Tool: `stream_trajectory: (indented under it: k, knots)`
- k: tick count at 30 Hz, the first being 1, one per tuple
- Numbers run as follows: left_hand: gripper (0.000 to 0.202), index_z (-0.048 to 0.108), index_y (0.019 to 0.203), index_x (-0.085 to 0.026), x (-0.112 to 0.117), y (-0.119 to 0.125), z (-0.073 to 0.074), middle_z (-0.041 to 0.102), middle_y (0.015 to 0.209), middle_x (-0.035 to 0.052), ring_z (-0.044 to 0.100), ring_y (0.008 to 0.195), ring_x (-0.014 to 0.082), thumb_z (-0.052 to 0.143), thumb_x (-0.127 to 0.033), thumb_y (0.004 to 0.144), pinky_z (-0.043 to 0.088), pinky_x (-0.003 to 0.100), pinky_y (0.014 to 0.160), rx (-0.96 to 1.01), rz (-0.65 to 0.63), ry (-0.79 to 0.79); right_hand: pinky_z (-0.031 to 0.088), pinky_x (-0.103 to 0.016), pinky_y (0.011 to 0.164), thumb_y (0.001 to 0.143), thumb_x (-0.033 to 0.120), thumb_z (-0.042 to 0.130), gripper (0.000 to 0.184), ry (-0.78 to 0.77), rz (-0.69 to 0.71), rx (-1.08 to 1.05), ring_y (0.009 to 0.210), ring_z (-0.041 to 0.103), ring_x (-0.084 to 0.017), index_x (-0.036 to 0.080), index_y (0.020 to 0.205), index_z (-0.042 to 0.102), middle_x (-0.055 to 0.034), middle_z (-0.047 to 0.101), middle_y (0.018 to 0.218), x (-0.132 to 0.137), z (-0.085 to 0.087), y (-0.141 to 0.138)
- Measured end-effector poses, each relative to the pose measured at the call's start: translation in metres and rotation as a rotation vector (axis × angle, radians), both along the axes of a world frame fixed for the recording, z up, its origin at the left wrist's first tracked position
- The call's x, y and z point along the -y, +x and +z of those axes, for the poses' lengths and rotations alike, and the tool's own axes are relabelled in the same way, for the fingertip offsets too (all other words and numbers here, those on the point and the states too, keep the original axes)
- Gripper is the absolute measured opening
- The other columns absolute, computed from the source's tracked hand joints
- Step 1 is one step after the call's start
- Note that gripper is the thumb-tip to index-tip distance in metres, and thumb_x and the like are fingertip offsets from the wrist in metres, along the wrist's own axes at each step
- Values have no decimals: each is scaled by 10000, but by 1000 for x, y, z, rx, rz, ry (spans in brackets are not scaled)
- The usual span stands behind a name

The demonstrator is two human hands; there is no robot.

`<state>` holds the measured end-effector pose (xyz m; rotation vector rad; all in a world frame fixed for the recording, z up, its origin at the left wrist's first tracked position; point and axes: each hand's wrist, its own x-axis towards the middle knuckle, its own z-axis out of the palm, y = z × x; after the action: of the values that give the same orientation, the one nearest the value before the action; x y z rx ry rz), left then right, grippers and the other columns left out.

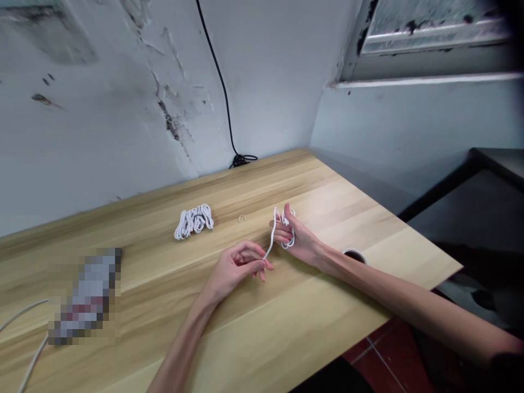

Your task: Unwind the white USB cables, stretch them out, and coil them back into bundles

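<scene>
My left hand point(241, 265) pinches a length of white cord point(271, 240) between thumb and fingers, low over the wooden table. From there the cord runs up to my right hand point(298, 237), where several loops of it hang around the fingers. The right thumb points up and the fingers reach to the left, with the loops lying about them. A bundled white cord point(194, 221), gathered at its middle by a dark tie, lies on the table beyond my left hand. Between that bundle and my right hand lies a small white curved piece point(243, 218).
A pixelated object point(88, 297) with pale cables lies on the table point(155, 316) at left. A black cable point(223, 82) hangs down the wall to a coil at the back edge. A round grommet hole point(354, 255) sits by my right forearm.
</scene>
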<state>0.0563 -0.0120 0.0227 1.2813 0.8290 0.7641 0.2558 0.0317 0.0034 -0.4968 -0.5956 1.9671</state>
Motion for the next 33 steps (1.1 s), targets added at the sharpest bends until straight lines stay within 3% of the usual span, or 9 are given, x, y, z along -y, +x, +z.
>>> stream_trajectory:
  k: [3,6,10,14,17,22,26,30,33]
  knots:
    - [110,734,898,-181,1,2,-1,736,819,82,635,607,133,726,-265,827,462,240,586,-107,14,84,178,-221,427,851,545,684,422,85,20,47,498,105,-83,212,764,440,90,215,599,4,5,1]
    - [94,784,868,-214,0,2,-3,663,743,39,552,578,109,733,-276,819,396,218,540,-189,77,238,164,-232,451,844,397,723,364,160,71,128,496,118,-80,210,747,426,95,223,584,9,10,1]
    - [72,802,840,-240,-5,-2,-3,596,680,19,502,597,117,755,-269,794,347,211,518,-251,201,384,183,-247,457,880,341,606,333,158,211,204,472,179,-77,207,674,382,79,282,567,11,11,1]
    - [100,766,836,-202,-7,-4,-2,645,739,27,538,601,121,772,-281,777,395,212,523,-225,298,316,313,-249,508,917,391,527,317,173,263,351,513,394,-95,184,682,480,25,467,608,11,2,-3]
    - [165,691,811,-177,-4,-3,-3,671,750,24,599,626,130,797,-288,752,447,216,555,-158,324,228,441,-262,681,915,383,585,250,188,238,398,712,569,-127,159,807,603,-26,614,789,13,-5,-6]
    - [272,625,909,-179,-1,0,-6,693,805,19,648,679,149,803,-308,749,504,244,617,-94,306,207,496,-345,861,927,396,601,248,160,381,292,801,644,-152,158,985,632,-55,676,921,15,-10,-7]
    - [179,658,925,-173,-3,-1,-5,695,886,38,640,747,149,724,-312,834,494,253,681,-140,257,298,505,-312,727,942,520,554,381,211,526,346,723,646,-163,151,1016,608,-58,681,807,14,-5,-3]
    - [153,657,947,-179,-4,-3,-8,669,795,12,611,685,137,695,-302,865,459,257,672,-173,204,321,367,-236,523,938,592,524,442,299,541,490,550,513,-106,161,1012,593,-12,631,703,15,4,1]
    - [216,640,952,-185,-5,-4,-13,664,823,8,612,768,149,764,-280,802,460,259,729,-196,280,371,289,-236,473,950,590,503,422,381,524,513,505,428,-79,171,956,556,-1,614,733,18,11,1]
